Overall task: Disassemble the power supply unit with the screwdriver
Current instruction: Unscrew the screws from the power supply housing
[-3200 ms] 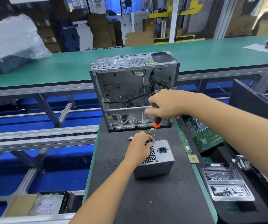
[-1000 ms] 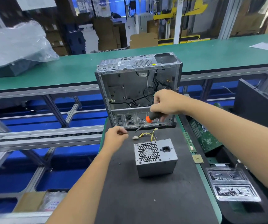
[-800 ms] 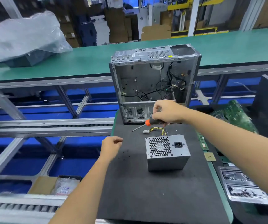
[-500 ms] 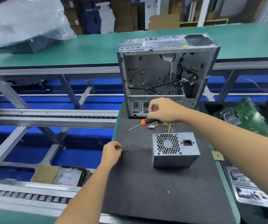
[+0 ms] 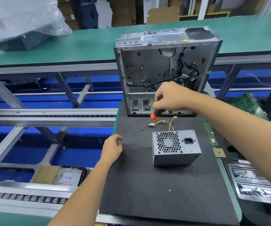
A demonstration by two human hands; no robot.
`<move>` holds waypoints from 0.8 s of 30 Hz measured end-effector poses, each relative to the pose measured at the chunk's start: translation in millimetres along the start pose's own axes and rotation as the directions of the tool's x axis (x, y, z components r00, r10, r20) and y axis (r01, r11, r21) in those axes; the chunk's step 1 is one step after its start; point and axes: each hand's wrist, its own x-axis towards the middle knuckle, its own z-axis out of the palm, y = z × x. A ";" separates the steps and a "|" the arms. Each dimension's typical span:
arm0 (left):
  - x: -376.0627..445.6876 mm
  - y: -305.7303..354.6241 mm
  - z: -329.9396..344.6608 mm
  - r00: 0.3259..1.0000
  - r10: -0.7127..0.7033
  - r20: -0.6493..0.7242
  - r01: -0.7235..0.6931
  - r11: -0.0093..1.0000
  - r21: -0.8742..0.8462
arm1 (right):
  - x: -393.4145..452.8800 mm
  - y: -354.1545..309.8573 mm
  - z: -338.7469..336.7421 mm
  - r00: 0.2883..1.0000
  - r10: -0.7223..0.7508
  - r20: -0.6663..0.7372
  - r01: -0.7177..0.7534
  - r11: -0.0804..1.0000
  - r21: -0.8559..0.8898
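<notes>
your right hand is clamped on the screwdriver, and its shaft slants down toward your left, above the yellow cable; i think you hold it high only to keep it ready. the power supply unit stands on the tabletop just below that hand, apart from both hands. your left hand has its fingers curled together at the tabletop edge; whether it pinches something, i cannot tell. about 4 small screws lie just right of it, probably parked there so they do not get lost. beyond your right hand the open computer case contains only loose wires.
</notes>
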 end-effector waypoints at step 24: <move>-54.8 120.9 -6.0 0.830 0.431 0.355 -0.354 0.898 -0.263 | -49.3 -27.1 -17.1 0.975 -0.102 0.198 0.150 0.957 -0.248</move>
